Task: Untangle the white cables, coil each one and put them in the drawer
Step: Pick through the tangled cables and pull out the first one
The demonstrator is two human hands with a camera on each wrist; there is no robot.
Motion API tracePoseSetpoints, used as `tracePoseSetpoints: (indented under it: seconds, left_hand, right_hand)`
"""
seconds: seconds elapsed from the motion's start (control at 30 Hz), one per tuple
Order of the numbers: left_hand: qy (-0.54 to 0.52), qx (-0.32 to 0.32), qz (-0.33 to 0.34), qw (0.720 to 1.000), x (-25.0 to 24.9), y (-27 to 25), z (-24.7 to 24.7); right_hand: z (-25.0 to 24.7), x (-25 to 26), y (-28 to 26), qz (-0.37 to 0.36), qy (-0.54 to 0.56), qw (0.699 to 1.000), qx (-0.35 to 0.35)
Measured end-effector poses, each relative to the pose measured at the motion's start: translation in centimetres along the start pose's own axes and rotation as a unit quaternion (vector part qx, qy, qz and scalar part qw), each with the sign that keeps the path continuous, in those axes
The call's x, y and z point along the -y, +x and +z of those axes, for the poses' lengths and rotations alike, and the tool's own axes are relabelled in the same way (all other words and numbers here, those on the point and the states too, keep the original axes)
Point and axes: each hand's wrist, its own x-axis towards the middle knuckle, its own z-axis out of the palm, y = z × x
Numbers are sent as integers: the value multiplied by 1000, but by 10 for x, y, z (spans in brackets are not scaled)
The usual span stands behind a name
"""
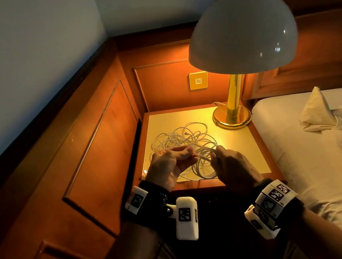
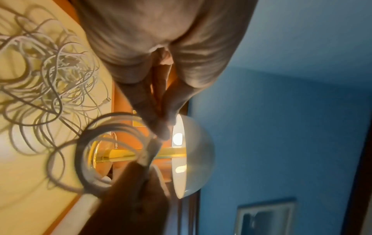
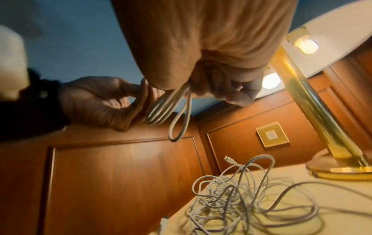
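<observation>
A loose tangle of white cables (image 1: 178,138) lies in the middle of the yellow-topped nightstand (image 1: 236,152). Just in front of it, both hands hold one white cable wound into a small coil (image 1: 205,166) above the table's front part. My right hand (image 1: 215,152) grips several loops of this coil (image 3: 161,111) in its curled fingers. My left hand (image 1: 190,156) pinches the cable at the top of the coil (image 2: 84,152) with thumb and fingertips (image 2: 164,132). A free plug end (image 3: 228,159) sticks up from the tangle (image 3: 231,198). No drawer is plainly visible.
A lit brass lamp (image 1: 240,33) stands with its base (image 1: 232,117) at the nightstand's back right corner. A bed with white sheets (image 1: 325,149) lies to the right, wood panelling (image 1: 102,151) to the left. A wall switch (image 1: 198,80) is behind.
</observation>
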Motion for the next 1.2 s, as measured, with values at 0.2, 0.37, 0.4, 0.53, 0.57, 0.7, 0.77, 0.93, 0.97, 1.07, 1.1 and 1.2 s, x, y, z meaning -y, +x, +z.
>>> tracePoseSetpoints:
  seconds: [0.2, 0.37, 0.4, 0.53, 0.57, 0.7, 0.77, 0.93, 0.97, 1.07, 1.1, 1.2]
  left_hand:
    - [129, -71, 180, 973, 33, 0, 5]
    - [317, -105, 264, 905, 52, 6, 4]
    - [332, -110, 264, 899, 53, 7, 4]
    - [315, -99, 221, 918, 52, 12, 2]
    - [313, -89, 208, 922, 52, 13, 2]
    - [250, -8, 168, 953, 51, 11, 12]
    - [233, 24, 189, 954, 53, 12, 12]
    - [118, 93, 113, 982, 49, 13, -5]
    - [99, 107, 98, 984, 47, 12, -8]
    - [85, 139, 84, 983, 44, 11, -11]
    - [112, 136, 96, 980, 44, 11, -10]
    - [260, 117, 161, 945, 48, 12, -7]
  right_hand:
    - [-5, 4, 1, 104, 71, 992, 32]
    - [-10, 13, 6, 128, 112, 985, 21]
    - [-12, 16, 7, 137, 133, 981, 25]
    - [-15, 23, 9, 176, 229, 955, 61]
    - [-16, 25, 10, 178, 250, 949, 66]
    - [-15, 31, 13, 196, 314, 927, 67]
    - [-15, 27, 16, 205, 335, 919, 45]
    - [-23, 16, 21, 258, 363, 896, 8]
    - [-24, 16, 21, 258, 364, 895, 8]
    - [-24, 18, 20, 274, 379, 884, 13]
    - [-24, 18, 20, 281, 385, 879, 11]
    - [-27, 19, 20, 293, 393, 871, -12]
